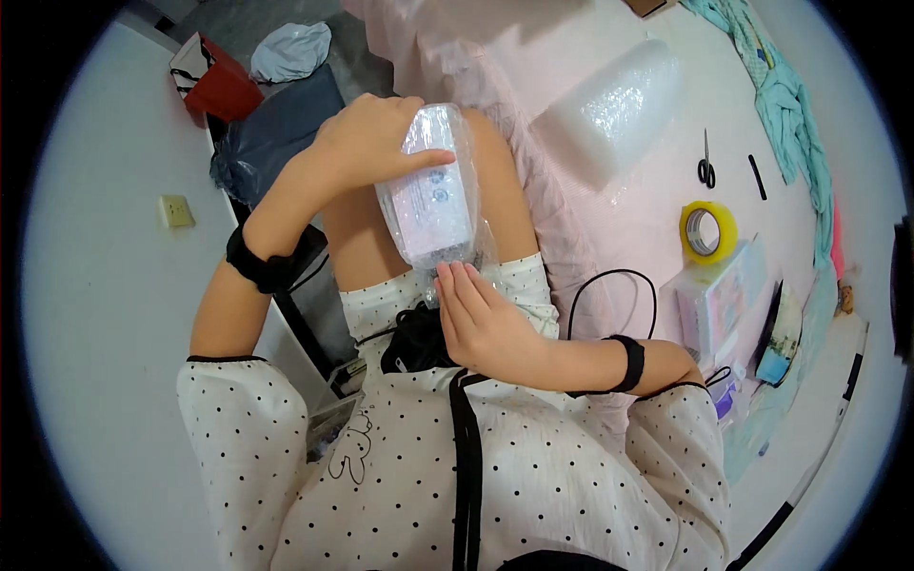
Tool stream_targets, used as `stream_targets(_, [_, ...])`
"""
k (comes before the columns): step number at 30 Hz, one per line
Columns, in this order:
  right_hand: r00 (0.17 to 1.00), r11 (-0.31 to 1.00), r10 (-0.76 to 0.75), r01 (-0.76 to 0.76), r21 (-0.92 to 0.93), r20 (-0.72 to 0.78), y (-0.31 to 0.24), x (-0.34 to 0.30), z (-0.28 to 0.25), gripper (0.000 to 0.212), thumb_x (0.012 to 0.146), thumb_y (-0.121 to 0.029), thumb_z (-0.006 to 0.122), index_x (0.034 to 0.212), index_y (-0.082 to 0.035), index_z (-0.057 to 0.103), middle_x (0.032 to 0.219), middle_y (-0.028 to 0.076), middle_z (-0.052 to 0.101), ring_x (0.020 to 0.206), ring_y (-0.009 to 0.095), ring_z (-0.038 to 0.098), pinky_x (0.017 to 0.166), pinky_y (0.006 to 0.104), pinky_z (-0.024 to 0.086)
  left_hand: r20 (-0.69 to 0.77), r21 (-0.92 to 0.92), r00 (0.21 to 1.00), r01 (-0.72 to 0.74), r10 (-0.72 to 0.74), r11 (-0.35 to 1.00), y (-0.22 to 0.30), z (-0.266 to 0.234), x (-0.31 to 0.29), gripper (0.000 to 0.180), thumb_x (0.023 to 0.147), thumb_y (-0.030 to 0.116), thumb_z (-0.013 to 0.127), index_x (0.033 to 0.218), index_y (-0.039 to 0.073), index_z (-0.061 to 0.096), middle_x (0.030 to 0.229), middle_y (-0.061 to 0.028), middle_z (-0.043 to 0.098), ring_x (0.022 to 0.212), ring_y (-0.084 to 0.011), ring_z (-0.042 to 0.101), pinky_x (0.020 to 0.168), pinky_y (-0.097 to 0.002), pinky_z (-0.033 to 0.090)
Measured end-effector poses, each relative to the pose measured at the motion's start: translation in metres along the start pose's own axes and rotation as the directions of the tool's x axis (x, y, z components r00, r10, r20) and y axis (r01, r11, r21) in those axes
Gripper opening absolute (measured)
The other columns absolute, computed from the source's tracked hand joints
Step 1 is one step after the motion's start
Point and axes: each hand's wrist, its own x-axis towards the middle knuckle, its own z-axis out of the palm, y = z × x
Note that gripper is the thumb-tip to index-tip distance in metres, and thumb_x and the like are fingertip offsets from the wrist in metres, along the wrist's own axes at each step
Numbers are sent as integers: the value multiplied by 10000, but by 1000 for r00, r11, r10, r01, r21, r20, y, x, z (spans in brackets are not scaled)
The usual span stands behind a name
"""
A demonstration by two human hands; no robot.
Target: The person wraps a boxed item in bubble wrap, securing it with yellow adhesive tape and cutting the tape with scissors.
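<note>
A small pale box (435,205), wrapped in clear plastic bubble wrap, lies tilted over my lap. My left hand (376,138) grips its far end, with the thumb across the top face and the other fingers around the far left edge. At the near end, my right hand (486,324) presses its fingers together against the loose, crumpled end of the wrap; its thumb is hidden. A black drawstring pouch (419,341) rests at my waist, just left of my right hand.
On the pink bed to my right lie a bubble wrap roll (624,114), scissors (705,171), a black stick-like item (757,177), a yellow tape roll (733,231) and a pastel box (703,309). A red bag (221,88) and dark plastic bag (276,133) stand at far left.
</note>
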Motion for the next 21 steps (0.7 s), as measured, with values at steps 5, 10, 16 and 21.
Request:
stream_targets(5, [999,999,36,-36,2,6,-10,-8,21,434,695,-83,535,1034,186,558,1122,316,556,1049,379,558,919,417,473,-5,174,999,-30,31,984,6,8,-7,798,681,627,647,1114,-33,525,1026,-210,611,932,-369,593,797,-424,493])
stream_targets(10, [993,988,114,-116,106,30,-14,-11,26,425,782,-107,549,1086,188,525,1215,326,491,1139,400,494,990,436,410,-52,211,997,-53,65,976,0,17,-8,833,687,612,650,1170,-46,482,1065,-203,593,971,-368,570,876,-417,445])
stream_targets(16, [992,971,128,-123,204,-15,-14,-17,32,392,824,-120,573,1098,156,524,1231,324,473,1152,409,478,988,449,399,-46,160,993,-100,109,982,1,17,-5,832,705,561,668,1215,-62,458,1101,-238,571,994,-383,560,901,-420,422])
stream_targets(21, [921,753,360,-192,629,-150,11,-23,33,446,755,-118,666,1147,48,535,1203,238,511,1095,409,499,969,457,392,-113,116,983,-135,148,984,-5,22,-6,805,715,591,649,1191,-37,483,1076,-216,588,984,-377,573,868,-409,446])
